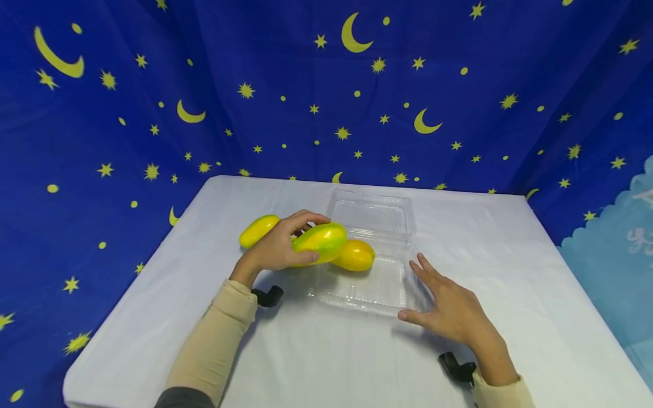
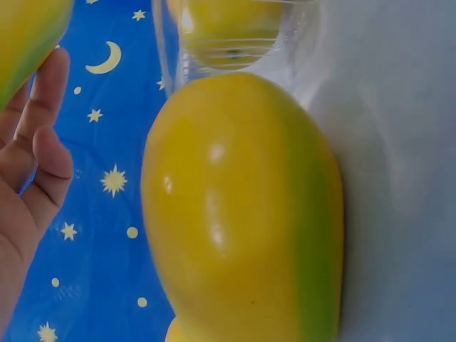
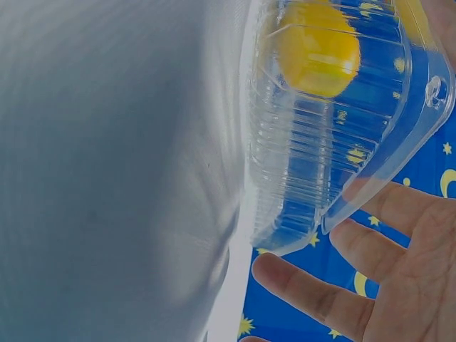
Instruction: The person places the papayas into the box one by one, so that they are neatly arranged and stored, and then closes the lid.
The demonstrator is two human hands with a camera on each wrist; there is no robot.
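My left hand (image 1: 278, 243) grips a yellow-green mango (image 1: 323, 241) over the left side of an open clear plastic clamshell box (image 1: 380, 286). In the left wrist view the held mango (image 2: 28, 43) shows only at the top left corner. Inside the box's base lies a yellow mango (image 1: 357, 256), also seen through the plastic in the right wrist view. My right hand (image 1: 454, 309) is spread at the box's right side, holding nothing. Its fingertips (image 3: 363, 189) overlap the box rim in the right wrist view; whether they touch I cannot tell.
Another mango (image 1: 258, 228) rests on the white tablecloth (image 1: 306, 351), left of the box and partly behind my left hand. A large mango (image 2: 242, 206) fills the left wrist view. The box's lid (image 1: 372, 212) lies folded back. A blue star-and-moon curtain (image 1: 285, 68) hangs behind.
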